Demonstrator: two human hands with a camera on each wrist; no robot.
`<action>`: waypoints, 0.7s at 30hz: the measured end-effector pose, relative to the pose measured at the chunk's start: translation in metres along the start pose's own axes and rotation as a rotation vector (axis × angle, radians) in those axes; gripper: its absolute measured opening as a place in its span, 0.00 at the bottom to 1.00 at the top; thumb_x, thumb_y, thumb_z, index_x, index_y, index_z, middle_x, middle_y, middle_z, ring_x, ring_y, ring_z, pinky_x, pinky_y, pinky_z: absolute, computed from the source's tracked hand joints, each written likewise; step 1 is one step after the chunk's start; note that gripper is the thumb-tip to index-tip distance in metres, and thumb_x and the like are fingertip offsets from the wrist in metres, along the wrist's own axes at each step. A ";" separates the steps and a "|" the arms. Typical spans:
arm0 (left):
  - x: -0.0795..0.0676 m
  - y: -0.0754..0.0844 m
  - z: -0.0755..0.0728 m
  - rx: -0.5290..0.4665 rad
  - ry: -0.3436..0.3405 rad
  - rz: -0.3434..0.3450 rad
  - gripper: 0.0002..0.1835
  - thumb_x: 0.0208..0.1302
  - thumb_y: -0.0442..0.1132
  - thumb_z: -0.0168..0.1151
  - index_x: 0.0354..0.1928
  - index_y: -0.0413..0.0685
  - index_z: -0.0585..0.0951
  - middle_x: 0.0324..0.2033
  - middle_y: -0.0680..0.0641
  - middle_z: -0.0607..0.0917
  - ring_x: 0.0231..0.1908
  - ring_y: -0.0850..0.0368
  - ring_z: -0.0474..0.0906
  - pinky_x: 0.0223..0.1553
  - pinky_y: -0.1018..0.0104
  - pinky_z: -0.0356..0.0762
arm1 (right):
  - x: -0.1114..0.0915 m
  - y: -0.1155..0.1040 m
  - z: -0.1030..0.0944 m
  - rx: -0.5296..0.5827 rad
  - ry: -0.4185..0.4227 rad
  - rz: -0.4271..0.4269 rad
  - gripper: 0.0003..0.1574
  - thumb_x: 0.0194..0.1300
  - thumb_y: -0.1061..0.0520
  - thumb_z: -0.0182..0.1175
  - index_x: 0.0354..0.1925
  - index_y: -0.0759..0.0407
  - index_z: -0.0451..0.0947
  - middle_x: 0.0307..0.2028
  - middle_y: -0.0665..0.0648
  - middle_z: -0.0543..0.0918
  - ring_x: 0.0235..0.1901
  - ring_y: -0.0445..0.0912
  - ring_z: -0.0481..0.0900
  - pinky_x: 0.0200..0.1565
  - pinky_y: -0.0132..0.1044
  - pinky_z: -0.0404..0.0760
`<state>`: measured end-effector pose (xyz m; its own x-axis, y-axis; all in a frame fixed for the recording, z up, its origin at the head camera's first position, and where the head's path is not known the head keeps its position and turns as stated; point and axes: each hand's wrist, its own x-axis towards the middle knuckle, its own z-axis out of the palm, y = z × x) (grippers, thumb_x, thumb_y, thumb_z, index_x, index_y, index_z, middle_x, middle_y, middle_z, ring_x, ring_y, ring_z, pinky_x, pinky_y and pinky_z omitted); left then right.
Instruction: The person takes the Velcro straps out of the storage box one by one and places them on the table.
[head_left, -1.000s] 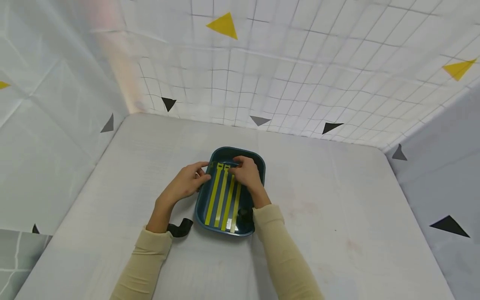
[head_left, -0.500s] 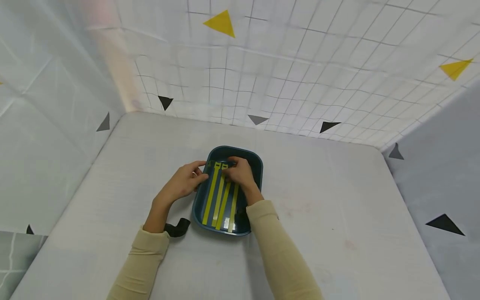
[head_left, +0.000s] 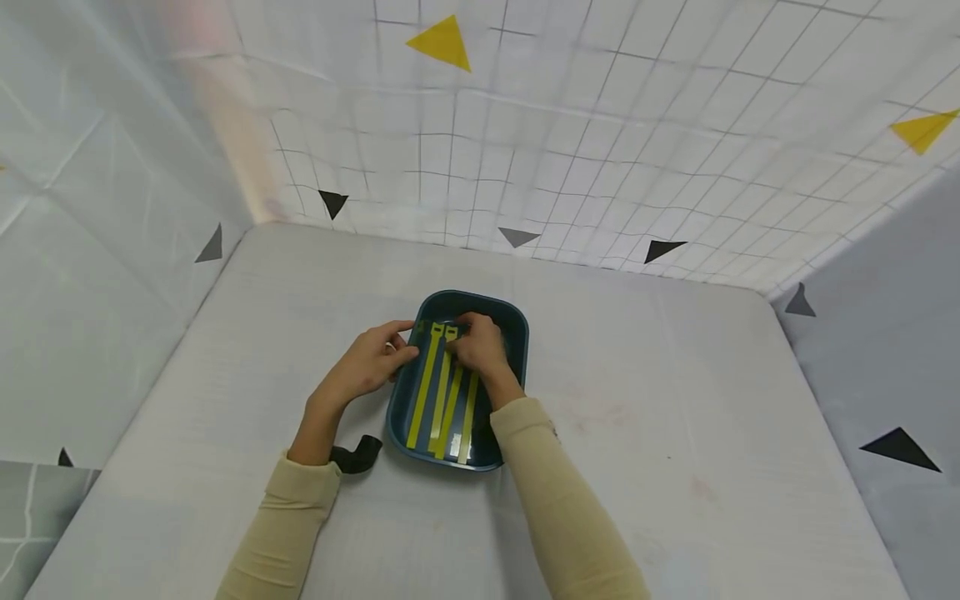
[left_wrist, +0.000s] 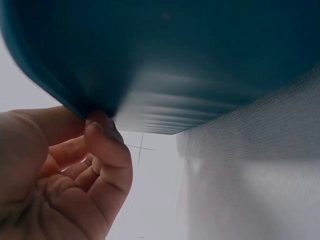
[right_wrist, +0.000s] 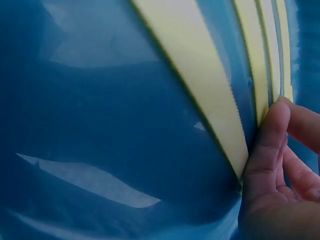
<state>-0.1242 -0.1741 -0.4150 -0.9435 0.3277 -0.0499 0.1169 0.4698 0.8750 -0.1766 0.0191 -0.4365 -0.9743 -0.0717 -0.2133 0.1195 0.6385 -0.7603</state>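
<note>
Several yellow slotted-head straps (head_left: 423, 392) lie lengthwise in a dark teal tray (head_left: 513, 321). My left hand (head_left: 366, 360) pinches the tray's left rim between thumb and index finger; the left wrist view shows those fingertips (left_wrist: 102, 127) at the edge. Inside the tray, my right hand (head_left: 483, 348) pinches one strap near its upper end. In the right wrist view, thumb and index finger meet at the strap (right_wrist: 270, 55), with a wider-looking strap (right_wrist: 200, 75) nearer the camera. The slanted strap (head_left: 448, 412) overlaps its left neighbour at the lower end. The right hand covers the upper ends of the right-hand straps.
A black bent tube (head_left: 358, 457) lies on the white table (head_left: 637, 467), left of the tray and beside the left sleeve. White sheet walls (head_left: 585, 150) with grid lines and coloured triangles rise behind and at both sides.
My right hand has shifted slightly left within the tray. The third strap from the left has swung at its lower end toward the second. The left hand keeps its place at the rim.
</note>
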 end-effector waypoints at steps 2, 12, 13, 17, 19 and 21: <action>0.000 0.000 0.000 -0.002 0.002 0.002 0.27 0.73 0.37 0.57 0.69 0.32 0.67 0.35 0.41 0.80 0.23 0.55 0.78 0.28 0.59 0.76 | 0.000 0.000 0.000 -0.002 0.003 -0.005 0.28 0.61 0.62 0.69 0.59 0.64 0.77 0.37 0.61 0.81 0.23 0.46 0.81 0.26 0.35 0.81; 0.002 0.001 0.001 0.000 -0.001 -0.006 0.27 0.73 0.37 0.57 0.69 0.32 0.66 0.35 0.42 0.79 0.23 0.55 0.77 0.27 0.60 0.75 | -0.002 0.000 -0.001 0.025 0.004 0.005 0.17 0.62 0.63 0.69 0.49 0.66 0.80 0.31 0.59 0.81 0.20 0.45 0.81 0.25 0.34 0.80; 0.002 0.001 0.001 0.002 -0.002 -0.006 0.27 0.73 0.37 0.57 0.69 0.32 0.66 0.35 0.42 0.79 0.23 0.55 0.77 0.27 0.60 0.75 | -0.002 0.000 -0.001 0.027 0.006 0.004 0.16 0.61 0.63 0.69 0.48 0.66 0.80 0.31 0.59 0.80 0.20 0.45 0.80 0.25 0.34 0.80; 0.001 0.001 0.002 0.004 0.000 -0.007 0.27 0.73 0.36 0.57 0.69 0.32 0.66 0.35 0.42 0.79 0.23 0.55 0.77 0.27 0.60 0.75 | -0.003 0.000 -0.001 0.030 0.018 -0.007 0.11 0.61 0.65 0.68 0.42 0.66 0.80 0.31 0.59 0.81 0.21 0.47 0.81 0.24 0.34 0.81; 0.001 0.002 0.002 0.009 0.002 -0.009 0.27 0.73 0.35 0.57 0.69 0.32 0.66 0.35 0.42 0.79 0.23 0.55 0.77 0.27 0.60 0.75 | -0.003 0.000 -0.002 0.023 0.032 -0.023 0.09 0.60 0.65 0.68 0.40 0.65 0.79 0.32 0.59 0.81 0.23 0.47 0.81 0.25 0.35 0.81; 0.001 0.003 0.001 0.014 0.004 -0.011 0.26 0.73 0.35 0.57 0.69 0.32 0.66 0.35 0.42 0.79 0.23 0.55 0.77 0.27 0.60 0.75 | -0.003 0.000 -0.002 0.004 0.051 -0.042 0.08 0.60 0.65 0.68 0.38 0.64 0.79 0.32 0.58 0.81 0.26 0.48 0.80 0.28 0.36 0.80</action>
<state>-0.1240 -0.1715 -0.4134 -0.9461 0.3188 -0.0575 0.1106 0.4846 0.8677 -0.1742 0.0205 -0.4343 -0.9870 -0.0595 -0.1494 0.0784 0.6329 -0.7703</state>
